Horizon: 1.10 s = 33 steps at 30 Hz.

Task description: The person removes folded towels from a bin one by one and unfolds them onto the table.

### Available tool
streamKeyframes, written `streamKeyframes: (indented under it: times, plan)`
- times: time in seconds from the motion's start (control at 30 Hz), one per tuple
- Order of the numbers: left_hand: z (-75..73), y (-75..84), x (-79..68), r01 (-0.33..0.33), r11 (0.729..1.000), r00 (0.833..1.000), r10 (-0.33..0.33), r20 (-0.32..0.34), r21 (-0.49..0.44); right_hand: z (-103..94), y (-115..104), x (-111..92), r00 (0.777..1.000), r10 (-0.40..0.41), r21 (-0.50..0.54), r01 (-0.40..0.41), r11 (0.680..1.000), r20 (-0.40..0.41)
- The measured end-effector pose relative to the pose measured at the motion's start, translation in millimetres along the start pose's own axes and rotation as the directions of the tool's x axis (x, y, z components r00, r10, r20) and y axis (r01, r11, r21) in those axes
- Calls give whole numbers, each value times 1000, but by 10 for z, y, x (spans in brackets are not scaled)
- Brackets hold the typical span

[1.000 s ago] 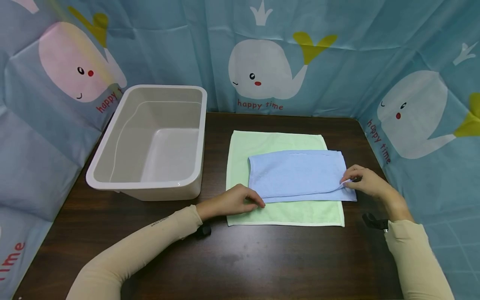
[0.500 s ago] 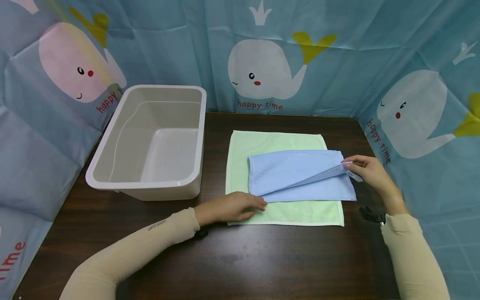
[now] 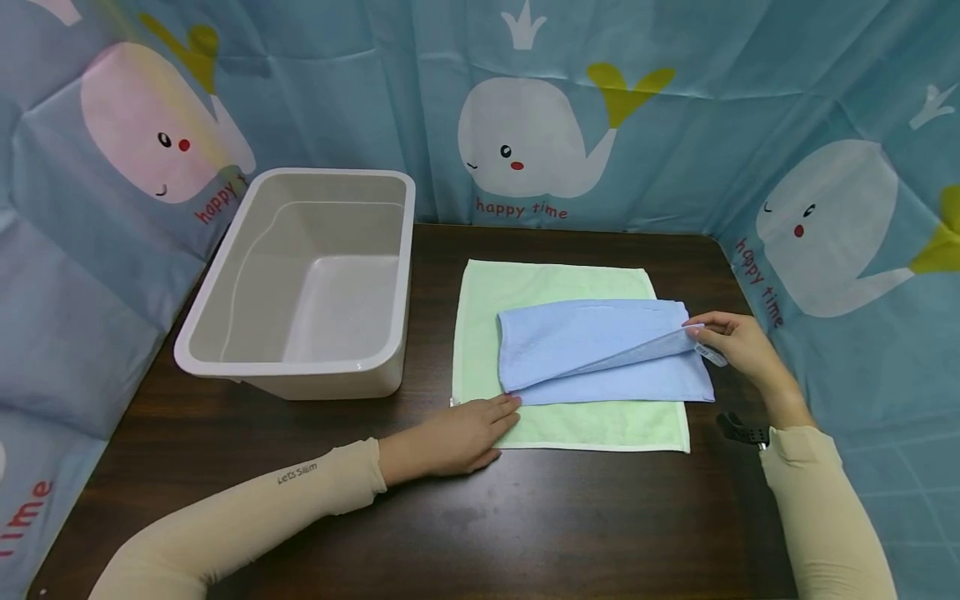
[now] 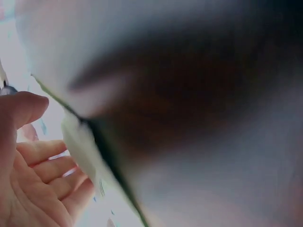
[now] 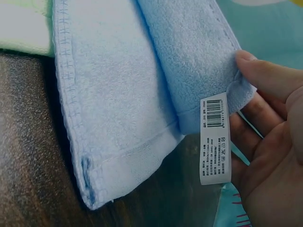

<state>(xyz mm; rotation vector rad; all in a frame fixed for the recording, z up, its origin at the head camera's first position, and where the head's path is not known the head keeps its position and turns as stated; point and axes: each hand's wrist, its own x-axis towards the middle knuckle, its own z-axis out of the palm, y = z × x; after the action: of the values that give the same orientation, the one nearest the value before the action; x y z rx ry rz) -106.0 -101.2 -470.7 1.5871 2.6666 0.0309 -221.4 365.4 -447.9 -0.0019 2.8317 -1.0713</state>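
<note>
A folded blue towel (image 3: 585,337) lies over a flat green towel (image 3: 585,429) on the table. My right hand (image 3: 738,348) pinches the top layer's near right corner between thumb and fingers, lifted and turned back. From that corner hangs a white label with a barcode (image 5: 215,139), seen in the right wrist view beside the lower layer's stitched edge. My left hand (image 3: 461,435) rests with extended fingers on the green towel's near left part, fingertips right at the blue towel's near left corner. In the left wrist view, the left palm and fingers (image 4: 52,170) show behind a large blurred shape.
A deep pale grey plastic bin (image 3: 277,370) with nothing in it stands left of the towels on the dark wooden table (image 3: 540,525). A blue curtain (image 3: 352,92) printed with whales surrounds the table's back and sides.
My right hand has raised the blue towel's top corner and moved it away from me, baring the label. My left hand has drawn slightly left and flattened, palm down.
</note>
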Motion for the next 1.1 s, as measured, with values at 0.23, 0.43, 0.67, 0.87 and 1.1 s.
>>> streamKeyframes:
  times: [0.23, 0.43, 0.67, 0.87, 1.1]
  plan:
    - [-47, 39, -10, 18, 1000, 1000, -19, 21, 11, 10, 24, 111, 1000, 29, 11, -29, 1000, 8]
    - [-61, 37, 1, 24, 1000, 999, -24, 37, -1, -28, -141, 219, 999, 15, 129, -11, 992, -30]
    - [-44, 30, 15, 26, 999, 999, -26, 20, -18, -63, -431, 447, 989, 3, 270, 39, 962, -150]
    - [-19, 27, 24, 22, 1000, 1000, -22, 12, -11, -8, -457, 801, 966, 66, 436, 51, 899, -249]
    - [-34, 30, 37, 34, 999, 999, -34, 16, -16, 133, -443, 1188, 945, 149, 430, -10, 903, -290]
